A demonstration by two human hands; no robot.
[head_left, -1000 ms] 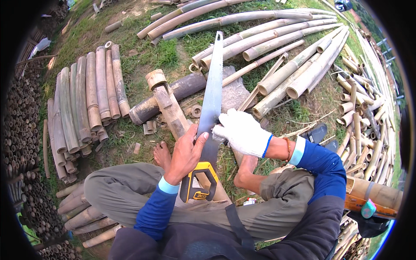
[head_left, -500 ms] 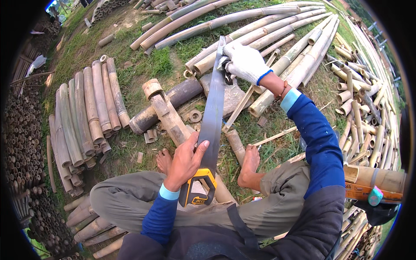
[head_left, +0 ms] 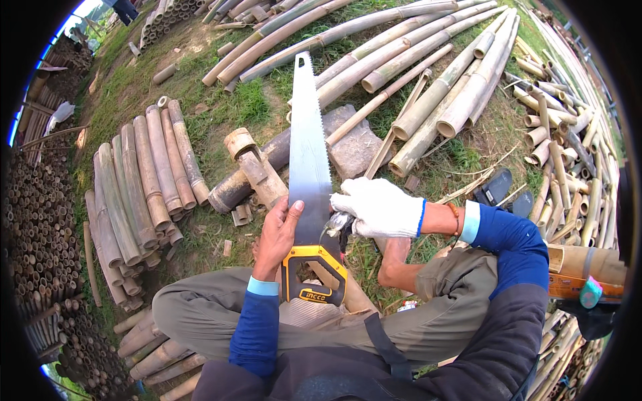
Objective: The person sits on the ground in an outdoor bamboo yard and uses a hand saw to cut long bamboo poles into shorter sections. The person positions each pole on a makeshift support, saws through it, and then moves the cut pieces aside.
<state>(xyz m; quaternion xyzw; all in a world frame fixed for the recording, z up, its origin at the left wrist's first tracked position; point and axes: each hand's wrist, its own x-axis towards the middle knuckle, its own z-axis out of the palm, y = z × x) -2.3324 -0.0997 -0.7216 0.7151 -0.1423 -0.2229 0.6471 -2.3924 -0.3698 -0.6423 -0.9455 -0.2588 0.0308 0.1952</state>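
Note:
A handsaw (head_left: 309,154) with a long silvery blade and a yellow-and-black handle (head_left: 314,274) stands over my lap, its tip pointing away and its teeth along the right edge. My bare left hand (head_left: 277,234) grips the lower blade by its back edge, just above the handle, thumb on the flat face. My right hand (head_left: 384,208), in a white knitted glove with a blue cuff edge, is closed on a crumpled black-and-grey scrap (head_left: 341,224), possibly cloth or plastic. The scrap is close beside the toothed edge near the handle; whether it touches is hard to tell.
Cut bamboo lengths (head_left: 140,174) lie in a row at left. Long poles (head_left: 428,53) spread across the far side. A notched bamboo piece (head_left: 257,170) rests across a dark log (head_left: 234,190) near a stone block (head_left: 358,144). Dark sandals (head_left: 495,187) lie at right.
My right hand has come down from near the blade's tip to its handle end, with the scrap. The saw has turned, its tip swinging left and the flat face showing more.

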